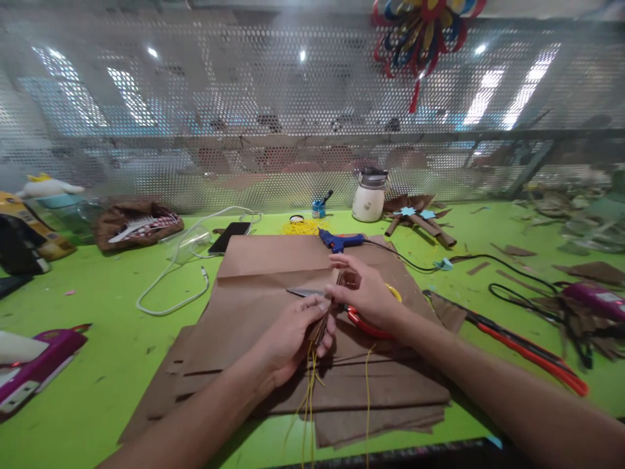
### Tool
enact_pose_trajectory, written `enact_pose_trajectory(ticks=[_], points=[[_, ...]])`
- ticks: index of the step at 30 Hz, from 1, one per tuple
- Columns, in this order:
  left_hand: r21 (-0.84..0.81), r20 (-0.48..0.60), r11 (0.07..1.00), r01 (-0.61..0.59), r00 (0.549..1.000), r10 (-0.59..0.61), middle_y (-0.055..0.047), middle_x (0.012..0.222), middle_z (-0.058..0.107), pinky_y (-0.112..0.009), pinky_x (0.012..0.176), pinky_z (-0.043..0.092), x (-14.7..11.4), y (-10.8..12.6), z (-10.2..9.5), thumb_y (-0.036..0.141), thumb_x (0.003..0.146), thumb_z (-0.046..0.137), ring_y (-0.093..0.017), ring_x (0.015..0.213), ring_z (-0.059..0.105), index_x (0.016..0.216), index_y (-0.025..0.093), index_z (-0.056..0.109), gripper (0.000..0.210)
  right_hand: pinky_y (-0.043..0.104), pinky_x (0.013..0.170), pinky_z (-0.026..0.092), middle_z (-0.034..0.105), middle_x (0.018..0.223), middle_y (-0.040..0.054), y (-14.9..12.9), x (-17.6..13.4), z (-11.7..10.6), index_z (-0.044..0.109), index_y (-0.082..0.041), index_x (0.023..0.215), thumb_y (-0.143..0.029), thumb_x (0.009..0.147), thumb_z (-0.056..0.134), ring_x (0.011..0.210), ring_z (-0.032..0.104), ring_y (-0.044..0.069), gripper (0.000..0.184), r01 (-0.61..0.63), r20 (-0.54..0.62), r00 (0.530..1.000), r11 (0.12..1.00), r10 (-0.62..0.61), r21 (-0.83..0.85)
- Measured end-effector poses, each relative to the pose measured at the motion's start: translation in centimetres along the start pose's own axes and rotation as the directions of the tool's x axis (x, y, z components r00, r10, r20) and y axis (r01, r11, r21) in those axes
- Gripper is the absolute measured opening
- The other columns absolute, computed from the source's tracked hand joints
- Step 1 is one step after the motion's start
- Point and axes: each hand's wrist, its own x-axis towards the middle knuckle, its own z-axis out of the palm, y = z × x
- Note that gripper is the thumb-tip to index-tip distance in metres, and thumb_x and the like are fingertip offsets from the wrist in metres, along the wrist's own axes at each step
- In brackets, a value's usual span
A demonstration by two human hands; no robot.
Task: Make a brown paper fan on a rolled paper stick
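My left hand (293, 335) is closed around a narrow folded piece of brown paper (321, 327). Thin yellow strings (310, 384) hang from its lower end. At the paper's upper end, my right hand (366, 290) pinches it between thumb and fingers. Under both hands lies a stack of brown paper sheets (254, 312). Scissors (364, 322) with red and yellow handles rest on the stack, partly hidden by my hands, their blade pointing left. Another yellow string (368, 404) lies to the right of the hanging ones.
Beyond the hands, a blue glue gun (342, 241) rests on the paper's far edge. Behind it are yellow scraps (305, 227), a small blue bottle (318, 208) and a white jar (370, 198). A phone (229, 238) and white cable (168, 270) lie left; a red-and-black cutter (517, 345) lies right.
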Motion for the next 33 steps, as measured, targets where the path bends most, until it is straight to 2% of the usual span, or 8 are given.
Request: enact_pose_trajectory(ticks=[3, 10, 14, 18, 21, 26, 29, 33], points=[[0.009, 0.016, 1.0, -0.003, 1.0, 0.003, 0.0, 0.062, 0.055, -0.017, 0.042, 0.038, 0.0, 0.0, 0.1, 0.024, 0.084, 0.048, -0.008, 0.046, 0.051, 0.079, 0.015, 0.048, 0.01, 0.031, 0.071, 0.051, 0.055, 0.113, 0.0096, -0.1, -0.4, 0.4, 0.05, -0.019, 0.12, -0.021, 0.067, 0.066, 0.085, 0.058, 0.017, 0.056, 0.065, 0.013, 0.998, 0.996, -0.064, -0.059], [-0.025, 0.049, 0.996, 0.082, 0.996, -0.081, -0.006, 0.067, 0.062, -0.026, 0.056, 0.05, -0.2, 0.0, 0.3, 0.018, 0.086, 0.047, -0.014, 0.056, 0.061, 0.084, 0.012, 0.049, 0.007, 0.026, 0.056, 0.05, 0.057, 0.097, 0.0071, 0.7, 0.9, -0.6, 0.052, -0.016, 0.112, -0.031, 0.071, 0.061, 0.063, 0.058, 0.011, 0.044, -0.086, -0.133, 0.987, 0.995, 0.093, 0.056], [-0.079, -0.017, 0.997, 0.002, 1.0, -0.004, -0.011, 0.075, 0.066, -0.028, 0.063, 0.053, 0.0, 0.5, -0.2, 0.017, 0.086, 0.046, -0.016, 0.063, 0.065, 0.084, 0.011, 0.051, 0.008, 0.026, 0.054, 0.048, 0.06, 0.085, 0.0048, 0.3, 0.7, -0.9, 0.058, -0.015, 0.099, -0.041, 0.075, 0.059, 0.06, 0.058, 0.012, 0.036, -0.119, -0.144, 0.982, 0.993, 0.122, 0.026], [-0.129, -0.151, 0.982, -0.14, 0.981, 0.12, -0.013, 0.079, 0.068, -0.028, 0.067, 0.054, 0.2, 1.6, -1.0, 0.014, 0.087, 0.044, -0.017, 0.069, 0.067, 0.084, 0.01, 0.052, 0.009, 0.021, 0.047, 0.039, 0.053, 0.055, -0.0015, -0.6, -0.7, 0.0, 0.062, -0.014, 0.071, -0.046, 0.08, 0.053, 0.049, 0.049, 0.01, 0.034, -0.096, -0.025, 0.995, 0.992, 0.095, -0.079], [-0.161, -0.22, 0.956, -0.244, 0.954, 0.206, -0.012, 0.079, 0.068, -0.027, 0.07, 0.054, 0.1, 2.3, -1.3, 0.013, 0.087, 0.044, -0.016, 0.069, 0.066, 0.082, 0.01, 0.053, 0.01, 0.021, 0.041, 0.032, 0.047, 0.047, -0.0037, -1.0, -1.9, 1.0, 0.058, -0.015, 0.061, -0.046, 0.081, 0.051, 0.041, 0.04, 0.008, 0.038, -0.127, 0.094, 0.987, 0.99, 0.132, -0.061], [-0.195, -0.255, 0.936, -0.294, 0.936, 0.241, -0.012, 0.085, 0.068, -0.028, 0.069, 0.054, 0.0, 2.5, -1.5, 0.016, 0.086, 0.047, -0.016, 0.07, 0.065, 0.083, 0.01, 0.055, 0.011, 0.024, 0.061, 0.044, 0.06, 0.063, 0.001, -1.3, -3.1, 2.6, 0.059, -0.016, 0.062, -0.029, 0.079, 0.055, 0.063, 0.055, 0.013, 0.022, 0.067, 0.155, 0.986, 0.997, -0.062, -0.029], [-0.199, -0.25, 0.932, -0.303, 0.935, 0.251, -0.012, 0.087, 0.068, -0.028, 0.07, 0.054, 0.1, 2.4, -1.7, 0.018, 0.086, 0.048, -0.016, 0.075, 0.065, 0.084, 0.01, 0.056, 0.011, 0.025, 0.065, 0.045, 0.065, 0.072, 0.0025, -1.4, -3.2, 2.8, 0.064, -0.016, 0.075, -0.021, 0.077, 0.054, 0.068, 0.058, 0.015, 0.011, 0.068, 0.17, 0.984, 0.996, -0.058, -0.052], [-0.182, -0.234, 0.939, -0.291, 0.941, 0.246, -0.013, 0.088, 0.069, -0.027, 0.067, 0.053, 0.4, 2.3, -2.5, 0.018, 0.085, 0.048, -0.017, 0.073, 0.065, 0.085, 0.01, 0.056, 0.011, 0.025, 0.067, 0.046, 0.068, 0.078, 0.0039, -0.7, -1.7, 1.3, 0.066, -0.016, 0.082, -0.024, 0.081, 0.051, 0.073, 0.061, 0.016, 0.018, 0.083, 0.177, 0.983, 0.98, -0.051, -0.181]])
